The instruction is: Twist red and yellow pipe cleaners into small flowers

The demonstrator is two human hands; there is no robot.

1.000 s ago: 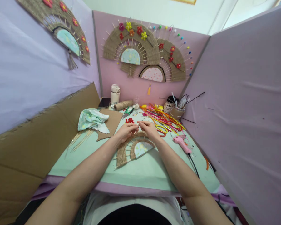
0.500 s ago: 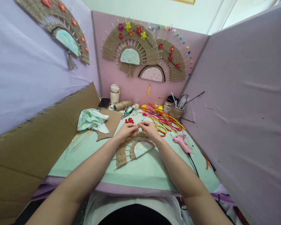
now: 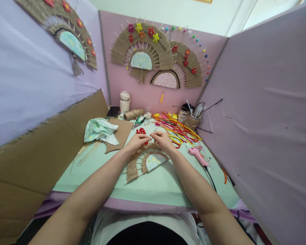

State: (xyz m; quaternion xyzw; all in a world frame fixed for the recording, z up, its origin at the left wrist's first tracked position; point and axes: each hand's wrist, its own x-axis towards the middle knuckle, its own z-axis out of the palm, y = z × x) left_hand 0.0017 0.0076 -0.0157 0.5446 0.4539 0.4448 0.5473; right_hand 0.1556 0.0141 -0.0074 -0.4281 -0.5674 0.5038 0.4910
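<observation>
My left hand [image 3: 137, 141] and my right hand [image 3: 161, 139] meet above the far edge of a twine-woven fan [image 3: 133, 167], their fingertips pinched and almost touching. What the pinched fingers hold is too small to make out. A bit of red [image 3: 146, 143] shows just below my left fingertips; I cannot tell whether it is held. Just beyond my left hand lies a cluster of small red pieces [image 3: 140, 131]. The fan rests on the table with its patterned cloth half-circle [image 3: 155, 161] facing up, partly hidden by my hands and wrists.
Right of my hands lie yellow-handled scissors [image 3: 177, 141], bright fuzzy stems [image 3: 185, 130] and a pink glue gun [image 3: 199, 156] with its cord. On the left are crumpled cloth [image 3: 99, 130], cardboard [image 3: 122, 134] and thin sticks [image 3: 89, 153]. Behind stand a twine roll [image 3: 134, 114], pliers [image 3: 139, 122] and a bottle [image 3: 124, 102].
My fingertips have shifted very slightly, and more red shows below my left hand. The fan and the other things on the table stay where they were.
</observation>
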